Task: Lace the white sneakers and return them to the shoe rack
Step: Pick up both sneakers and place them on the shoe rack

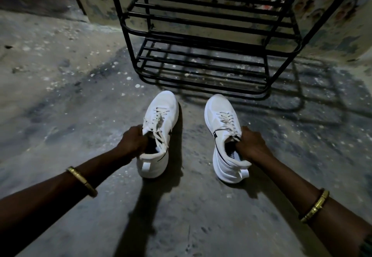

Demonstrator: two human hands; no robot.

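Left white mesh lace-up sneaker (160, 127), right white mesh lace-up sneaker (225, 133): both laced, upright on grey concrete floor (60, 99), just short of black metal-bar shoe rack (203, 41). Left hand (133, 140) grips left collar, right hand (250, 145) grips right collar, fingers inside. Risk, my read: loose lace end on left shoe snagging rack bar; sole slipping between bars. Gold bangle (82, 181) on left wrist. Path ahead open.

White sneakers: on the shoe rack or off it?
Off. The left sneaker and right sneaker are at floor level in front of the shoe rack, gripped at their collars by the left hand and right hand.
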